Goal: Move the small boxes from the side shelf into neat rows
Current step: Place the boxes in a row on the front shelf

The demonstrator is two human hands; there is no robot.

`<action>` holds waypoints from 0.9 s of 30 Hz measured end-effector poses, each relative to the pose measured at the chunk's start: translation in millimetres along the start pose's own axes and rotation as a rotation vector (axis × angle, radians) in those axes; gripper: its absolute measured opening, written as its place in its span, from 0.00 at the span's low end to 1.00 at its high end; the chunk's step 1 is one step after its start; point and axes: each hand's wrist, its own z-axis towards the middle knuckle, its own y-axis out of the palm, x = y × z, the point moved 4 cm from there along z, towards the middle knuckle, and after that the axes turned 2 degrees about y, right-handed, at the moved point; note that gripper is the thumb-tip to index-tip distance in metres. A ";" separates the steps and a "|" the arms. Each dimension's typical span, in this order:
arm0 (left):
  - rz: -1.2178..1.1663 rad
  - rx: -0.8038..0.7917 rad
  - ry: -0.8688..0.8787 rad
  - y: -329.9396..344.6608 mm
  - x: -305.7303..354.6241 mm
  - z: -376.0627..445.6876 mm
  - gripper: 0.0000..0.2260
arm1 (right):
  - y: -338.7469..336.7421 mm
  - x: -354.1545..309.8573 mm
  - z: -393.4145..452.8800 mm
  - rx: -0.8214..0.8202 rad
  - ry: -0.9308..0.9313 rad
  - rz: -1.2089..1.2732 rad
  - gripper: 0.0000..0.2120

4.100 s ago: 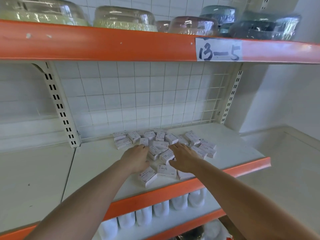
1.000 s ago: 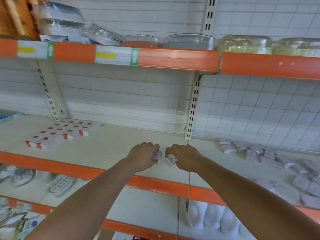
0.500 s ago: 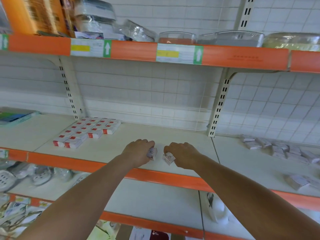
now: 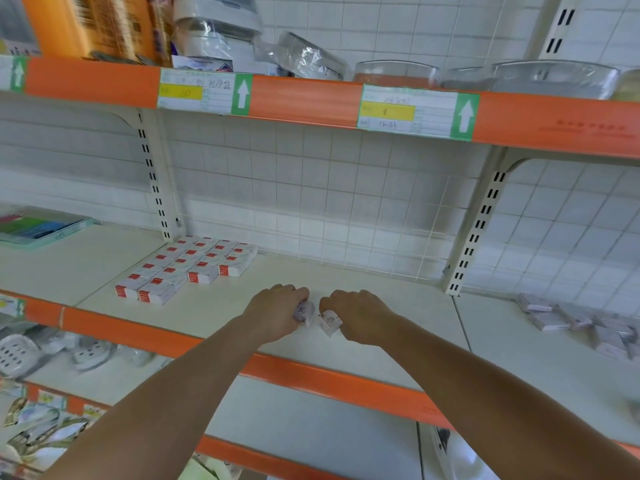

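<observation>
Left hand: the left hand (image 4: 277, 315) is stretched out over the middle shelf (image 4: 377, 341), knuckles up, fingers curled round a small box (image 4: 303, 311) that pokes out on its thumb side.
Right hand: the right hand (image 4: 360, 317) is level with it and just beside it, knuckles up, fingers curled round another small box (image 4: 329, 323), tilted, one corner pointing down.
Gap between hands: the two held boxes are near each other but not touching.
Height over shelf: both hands are low over the shelf's bare front half; cannot tell whether either box touches the surface.
Neat rows: a block of red-ended boxes (image 4: 188, 268) lies flat in tidy rows on the same shelf, behind and to the left of the left hand, near the slotted post (image 4: 156, 188).
Loose pile: pale boxes (image 4: 575, 322) lie scattered on the next shelf bay, well to the right of the right hand; blurred, count unclear.
Above: the upper shelf holds wrapped clear containers (image 4: 550, 77), with price labels (image 4: 415, 110) along its orange edge.
Below: white plastic goods (image 4: 20, 355) lie on the lower shelf, left of the left forearm.
</observation>
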 end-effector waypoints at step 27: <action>-0.127 -0.115 0.000 30.2 -75.2 80.0 0.09 | 22.7 16.7 108.1 -0.105 0.068 0.064 0.26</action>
